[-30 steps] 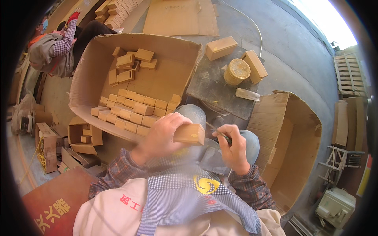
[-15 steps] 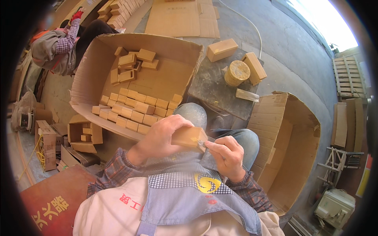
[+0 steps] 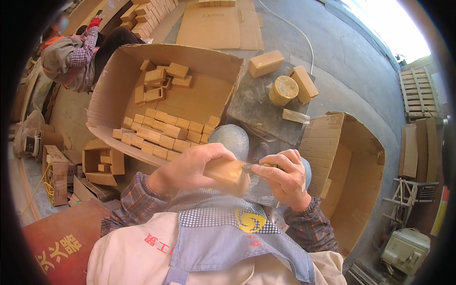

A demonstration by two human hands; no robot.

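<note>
In front of the apron (image 3: 213, 240), the left hand (image 3: 190, 168) holds a wooden block (image 3: 223, 175); the right hand (image 3: 286, 179) pinches a slim tool (image 3: 247, 168) at its end. Judged hazard: should the block twist, the tool could skid toward the left hand.

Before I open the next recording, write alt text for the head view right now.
A person's left hand holds a wooden block while the right hand holds a thin tool at its end. Beyond them, a large cardboard box holds more blocks, beside a dark table carrying a round tub.
</note>
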